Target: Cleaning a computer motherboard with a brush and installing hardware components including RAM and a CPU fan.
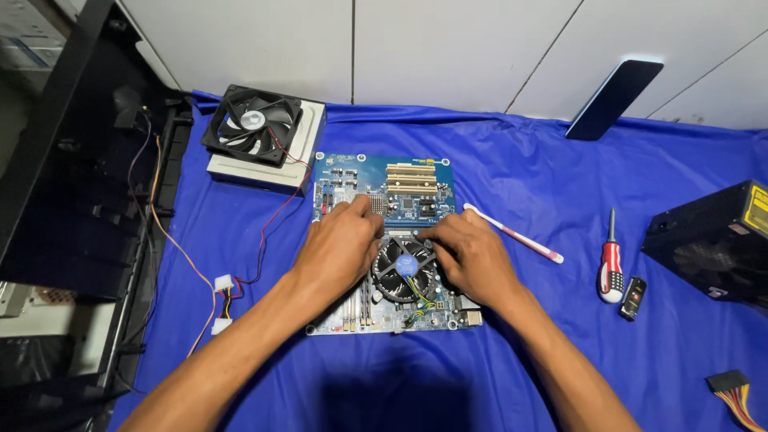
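Blue circuit board lies mid-cloth, where the left hand and right hand, fingers curled and pressing, flank the round cooler fan, seemingly seating or freeing it, calling next for even pressure at its far clips.

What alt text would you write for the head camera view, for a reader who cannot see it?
Two bare hands, left hand and right hand, rest on a blue motherboard on either side of its round CPU cooler fan, on a blue cloth. A black case fan lies behind to the left, a red-handled screwdriver to the right.
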